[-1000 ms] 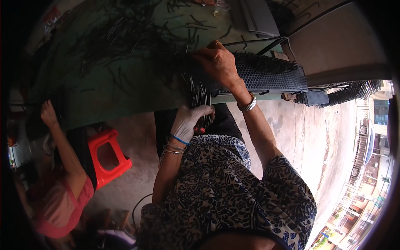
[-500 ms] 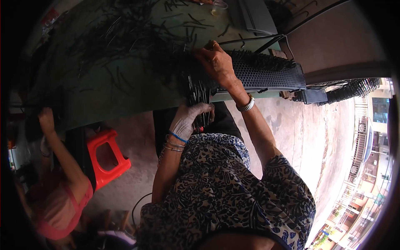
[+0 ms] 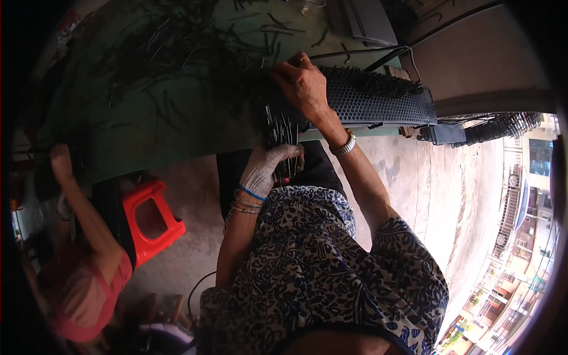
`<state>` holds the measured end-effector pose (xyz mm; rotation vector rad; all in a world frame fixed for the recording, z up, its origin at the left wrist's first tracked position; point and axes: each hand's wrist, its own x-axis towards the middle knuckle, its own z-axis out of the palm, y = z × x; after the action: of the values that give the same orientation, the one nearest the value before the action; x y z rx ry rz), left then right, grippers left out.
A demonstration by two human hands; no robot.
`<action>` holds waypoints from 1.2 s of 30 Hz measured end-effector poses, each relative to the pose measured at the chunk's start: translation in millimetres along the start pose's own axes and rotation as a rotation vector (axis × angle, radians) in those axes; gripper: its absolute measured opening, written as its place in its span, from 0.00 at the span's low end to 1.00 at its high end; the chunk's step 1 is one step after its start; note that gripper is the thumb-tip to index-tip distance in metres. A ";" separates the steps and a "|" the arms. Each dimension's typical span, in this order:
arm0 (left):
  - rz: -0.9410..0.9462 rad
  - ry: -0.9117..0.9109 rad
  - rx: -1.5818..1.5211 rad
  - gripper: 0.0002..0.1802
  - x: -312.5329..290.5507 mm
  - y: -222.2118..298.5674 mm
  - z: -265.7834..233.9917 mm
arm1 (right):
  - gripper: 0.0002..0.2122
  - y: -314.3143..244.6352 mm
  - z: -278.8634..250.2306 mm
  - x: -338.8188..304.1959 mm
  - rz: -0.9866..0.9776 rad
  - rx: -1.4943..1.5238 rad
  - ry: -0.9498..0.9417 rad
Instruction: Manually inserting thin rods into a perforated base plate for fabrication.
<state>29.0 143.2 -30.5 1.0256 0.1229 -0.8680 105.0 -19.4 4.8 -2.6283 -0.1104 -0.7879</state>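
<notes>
My left hand [image 3: 264,167], in a white knit glove with a blue cuff edge, is closed around a bundle of thin black strips [image 3: 282,131] that point up from my lap toward the table edge. Above it, my bare right hand [image 3: 306,86] has its fingers bent and pressed together at the left end of a long black perforated rack [image 3: 381,105]. Whatever those fingertips hold is hidden in the dark. Rows of short black pieces stick up along the rack's far side.
Loose black strips [image 3: 168,41] lie scattered over the green table [image 3: 133,151]. A red stool [image 3: 155,222] stands at left beside another person in pink [image 3: 89,296], whose arm reaches to the table. More racked black pieces [image 3: 503,131] extend at right. A small clear cup sits at the far edge.
My right hand has shifted slightly left and up along the rack's end. My left hand keeps its hold on the strips. The other person's raised hand has moved up a little.
</notes>
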 end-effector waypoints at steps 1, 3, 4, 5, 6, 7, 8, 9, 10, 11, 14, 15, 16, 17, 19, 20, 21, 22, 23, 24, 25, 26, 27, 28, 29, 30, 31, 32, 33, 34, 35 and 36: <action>0.014 0.010 -0.015 0.12 -0.3 -1.1 -0.7 | 0.07 -1.9 0.0 -0.6 0.005 -0.012 0.027; 0.024 -0.008 0.001 0.11 -1.7 1.3 1.0 | 0.07 0.5 2.1 -4.7 0.003 -0.030 0.038; 0.037 -0.025 0.017 0.11 -1.9 2.0 1.5 | 0.07 1.5 2.8 -6.5 -0.002 -0.045 0.049; 0.036 -0.023 0.018 0.11 -2.1 1.7 0.8 | 0.07 0.1 1.8 -6.2 -0.001 -0.043 0.049; 0.035 -0.026 0.024 0.11 -1.9 0.8 -0.2 | 0.08 -1.2 0.4 -5.7 -0.002 -0.054 0.051; 0.033 -0.030 0.031 0.10 -2.0 0.3 -0.6 | 0.08 -2.7 -1.3 -5.1 -0.003 -0.065 0.054; 0.033 -0.028 0.030 0.10 -3.3 3.6 0.8 | 0.08 -5.3 -4.6 -4.4 -0.004 -0.064 0.052; 0.030 -0.050 0.046 0.10 -5.0 7.6 2.4 | 0.08 -7.5 -9.8 -4.9 0.026 -0.002 0.053; 0.026 -0.072 0.062 0.10 -6.5 10.9 4.0 | 0.09 -9.5 -16.9 -5.4 0.055 0.059 0.055; 0.026 -0.074 0.062 0.10 -7.6 12.2 5.4 | 0.10 -11.6 -32.2 -4.5 0.112 0.163 -0.080; 0.133 -0.095 0.103 0.10 -11.1 15.0 8.6 | 0.11 -10.3 -60.1 -7.4 0.358 0.692 -0.524; 0.125 -0.111 0.103 0.11 -12.5 17.9 9.5 | 0.11 -17.5 -65.5 -9.6 0.367 0.813 -0.524; 0.118 -0.126 0.103 0.11 -13.4 19.4 9.6 | 0.11 -18.3 -67.6 -7.8 0.368 0.813 -0.524; 0.117 -0.129 0.103 0.11 -11.5 18.8 8.4 | 0.11 -17.9 -70.0 -7.1 0.389 0.816 -0.606; 0.021 -0.173 0.117 0.12 -6.8 17.1 5.5 | 0.11 -12.0 -70.7 -8.1 0.409 0.817 -0.689; 0.020 -0.175 0.117 0.12 -7.0 17.3 6.3 | 0.11 -5.4 -69.1 -7.5 0.385 0.908 -0.708; 0.030 -0.191 0.109 0.13 -8.0 18.0 7.4 | 0.11 -0.4 -67.8 -7.3 0.360 0.999 -0.726; 0.040 -0.208 0.100 0.13 -8.3 18.7 8.3 | 0.11 3.5 -67.0 -8.0 0.361 0.998 -0.725; 0.040 -0.203 0.099 0.13 -9.4 19.4 8.1 | 0.10 3.5 -66.6 -7.3 0.390 0.999 -0.748; 0.049 -0.202 0.096 0.13 -10.2 20.2 7.9 | 0.09 3.2 -66.2 -6.9 0.419 1.000 -0.771; 0.057 -0.200 0.093 0.14 -10.7 20.8 7.6 | 0.09 3.0 -65.1 -7.3 0.419 1.002 -0.774; 0.057 -0.201 0.093 0.14 -9.0 20.6 7.4 | 0.08 4.1 -63.7 -8.7 0.439 1.002 -0.763; 0.054 -0.207 0.124 0.14 -6.9 20.7 7.2 | 0.08 5.1 -62.6 -10.0 0.459 1.001 -0.751; 0.051 -0.213 0.155 0.14 -4.6 20.7 7.1 | 0.08 4.8 -61.8 -11.3 0.460 1.000 -0.751; 0.051 -0.211 0.155 0.14 -2.8 19.7 5.4 | 0.07 2.4 -61.1 -12.5 0.433 1.003 -0.696; 0.087 -0.199 0.172 0.15 -0.4 17.3 2.7 | 0.07 1.1 -60.6 -12.9 0.406 1.006 -0.640; 0.122 -0.187 0.189 0.15 0.9 15.6 0.8 | 0.07 0.9 -60.4 -12.1 0.405 1.007 -0.643; 0.121 -0.186 0.189 0.15 0.5 16.8 1.8 | 0.07 1.3 -60.9 -10.5 0.426 1.010 -0.589; 0.113 -0.173 0.130 0.12 -0.3 18.1 3.2 | 0.08 1.7 -61.7 -8.7 0.446 1.013 -0.535; 0.105 -0.160 0.072 0.09 -1.4 19.4 4.3 | 0.08 2.3 -64.1 -6.5 0.447 1.013 -0.536; 0.105 -0.159 0.072 0.09 -1.9 20.0 4.3 | 0.08 3.9 -67.1 -4.2 0.473 0.989 -0.478; 0.079 -0.143 0.075 0.09 -2.6 20.4 4.1 | 0.08 5.8 -69.7 -2.3 0.498 0.965 -0.420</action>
<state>39.9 146.1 -12.9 1.0276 -0.0715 -0.8760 68.5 -51.9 54.8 -1.7253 0.0470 0.0347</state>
